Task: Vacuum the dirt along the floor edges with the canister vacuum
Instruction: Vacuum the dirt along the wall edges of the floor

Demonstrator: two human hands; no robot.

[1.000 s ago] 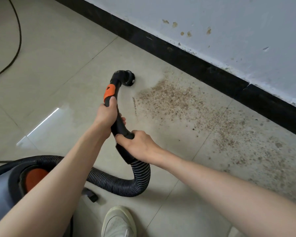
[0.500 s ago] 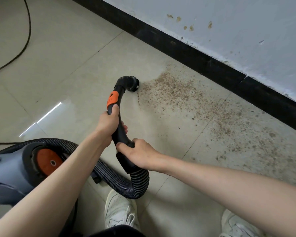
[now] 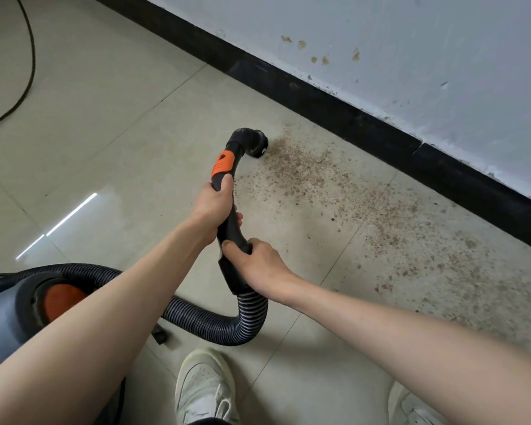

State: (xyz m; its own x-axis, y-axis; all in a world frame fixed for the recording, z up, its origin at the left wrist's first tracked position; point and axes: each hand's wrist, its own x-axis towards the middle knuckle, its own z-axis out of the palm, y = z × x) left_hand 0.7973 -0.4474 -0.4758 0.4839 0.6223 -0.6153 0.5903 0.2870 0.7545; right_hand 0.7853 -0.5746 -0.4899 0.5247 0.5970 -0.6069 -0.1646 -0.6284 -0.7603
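Head view looks down on both my arms reaching toward the baseboard (image 3: 334,105). My left hand (image 3: 213,207) wraps the handle (image 3: 227,222) high up, just below the orange slider (image 3: 223,162), because from there I can steer the nozzle. My right hand (image 3: 258,265) clasps the handle's lower end, just above where the ribbed hose (image 3: 227,328) joins, so it carries the weight and keeps the hose from dragging the tip off line.

I hold the brush (image 3: 253,142) down at the floor (image 3: 120,118), on the near side of the baseboard, at the left edge of the dirt (image 3: 319,176); whether the bristles touch the tile I cannot tell. The dirt spreads from the brush rightward along the baseboard in a wide speckled band, so most of the job seems still ahead.

The canister (image 3: 16,311) sits well back from the baseboard, by my left arm, with the hose looping low between us to leave slack for the sweep. My shoes (image 3: 206,388) stand behind the hose, clear of the dirt. A black cable (image 3: 25,78) lies far left of the baseboard.
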